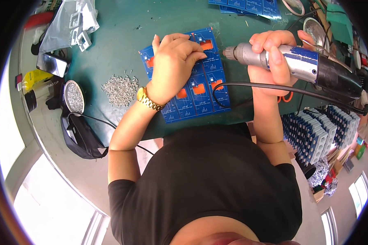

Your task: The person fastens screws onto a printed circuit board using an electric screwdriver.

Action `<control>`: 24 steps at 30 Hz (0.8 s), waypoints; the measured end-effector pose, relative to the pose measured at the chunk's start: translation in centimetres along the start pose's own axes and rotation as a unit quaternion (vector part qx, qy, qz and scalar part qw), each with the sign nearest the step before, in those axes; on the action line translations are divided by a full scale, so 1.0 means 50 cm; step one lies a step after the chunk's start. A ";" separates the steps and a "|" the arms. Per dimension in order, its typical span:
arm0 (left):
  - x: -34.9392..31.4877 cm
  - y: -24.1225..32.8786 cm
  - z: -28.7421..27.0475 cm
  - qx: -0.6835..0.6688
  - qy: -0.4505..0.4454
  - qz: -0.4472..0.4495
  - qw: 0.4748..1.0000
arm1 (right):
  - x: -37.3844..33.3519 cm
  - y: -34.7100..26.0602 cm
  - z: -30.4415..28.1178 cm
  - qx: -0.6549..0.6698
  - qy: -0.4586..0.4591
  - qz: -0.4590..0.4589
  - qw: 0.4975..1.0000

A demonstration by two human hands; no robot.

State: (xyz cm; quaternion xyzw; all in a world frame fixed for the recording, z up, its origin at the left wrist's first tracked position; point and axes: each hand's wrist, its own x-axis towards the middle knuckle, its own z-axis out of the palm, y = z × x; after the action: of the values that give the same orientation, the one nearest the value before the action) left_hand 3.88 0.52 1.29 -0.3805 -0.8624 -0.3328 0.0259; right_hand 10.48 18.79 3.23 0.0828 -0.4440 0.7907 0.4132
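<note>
A blue panel (200,100), printed with repeated sections and orange patches, lies on the green tabletop. Over its upper part rests my left hand (173,63), a gold watch on the wrist. The thumb and index finger come together near the panel's upper middle; whatever they hold is too small or hidden to make out. To the right of the panel, my right hand (274,59) grips an electric screwdriver (300,63) with a metal nose and blue-white body. It is held raised and roughly level, its tip pointing left, apart from the panel. A loose pile of small screws (120,90) lies left of my left forearm.
A bowl of screws (73,96) stands at the table's left edge, near a phone (53,65). A plastic bag with white frames (75,24) lies far left. More blue panels (249,6) are at the back. The screwdriver's black cable (249,84) loops over the panel's right side.
</note>
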 end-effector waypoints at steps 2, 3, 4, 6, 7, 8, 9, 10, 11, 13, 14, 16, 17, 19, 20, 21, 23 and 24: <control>-0.003 0.003 0.010 -0.003 0.004 0.016 1.000 | -0.001 -0.001 0.000 0.009 -0.004 0.002 1.000; -0.005 0.006 0.013 0.003 0.005 0.005 1.000 | -0.001 -0.001 0.000 0.009 -0.003 0.002 1.000; -0.006 0.007 0.015 0.008 0.007 -0.007 1.000 | -0.001 0.000 0.001 0.008 -0.005 0.002 1.000; -0.006 0.003 0.017 0.004 0.011 0.002 1.000 | -0.002 -0.003 -0.004 0.007 -0.006 0.003 1.000; -0.005 0.001 0.018 0.001 0.015 0.010 1.000 | -0.004 -0.006 -0.014 -0.009 -0.038 0.012 0.999; -0.004 -0.002 0.020 0.000 0.015 0.011 1.000 | -0.004 -0.008 -0.018 -0.024 -0.071 0.021 0.997; -0.004 -0.005 0.022 -0.001 0.015 0.020 1.000 | -0.004 -0.007 -0.015 -0.024 -0.070 0.020 0.997; -0.004 -0.008 0.023 -0.003 0.016 0.030 0.999 | -0.003 -0.004 -0.008 -0.006 -0.043 0.016 0.999; -0.003 -0.010 0.024 -0.003 0.016 0.031 0.999 | -0.002 -0.003 -0.003 0.012 -0.016 0.012 1.000; -0.003 -0.013 0.025 -0.018 0.020 0.035 0.999 | -0.005 -0.005 -0.013 -0.005 -0.041 0.014 0.999; -0.003 -0.011 0.023 -0.018 0.020 0.034 0.999 | -0.007 -0.006 -0.017 -0.021 -0.066 0.017 0.997; -0.002 -0.006 0.019 -0.025 0.025 0.017 0.999 | -0.006 -0.007 -0.015 -0.028 -0.064 0.017 0.997; -0.002 -0.006 0.018 -0.024 0.026 0.016 0.999 | -0.007 -0.007 -0.013 -0.035 -0.063 0.016 0.997; -0.002 -0.007 0.019 -0.029 0.021 0.014 0.999 | -0.010 -0.008 -0.012 -0.040 -0.059 0.014 0.997; -0.001 -0.008 0.019 -0.028 0.021 0.014 0.999 | -0.010 -0.008 -0.012 -0.047 -0.055 0.009 0.997; 0.000 -0.009 0.019 -0.028 0.021 0.021 0.999 | -0.009 -0.008 -0.007 -0.046 -0.055 0.009 0.997; 0.001 -0.009 0.017 -0.029 0.020 0.030 0.999 | -0.006 -0.007 0.006 0.007 -0.015 0.008 1.000; 0.000 -0.009 0.015 -0.027 0.014 0.030 0.999 | -0.006 -0.005 0.007 0.007 -0.015 0.006 1.000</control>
State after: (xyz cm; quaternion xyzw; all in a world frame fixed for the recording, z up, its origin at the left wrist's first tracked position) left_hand 3.73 0.75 0.43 -0.4021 -0.8410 -0.3601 0.0373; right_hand 10.80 18.42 3.44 0.0950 -0.4454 0.7951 0.4006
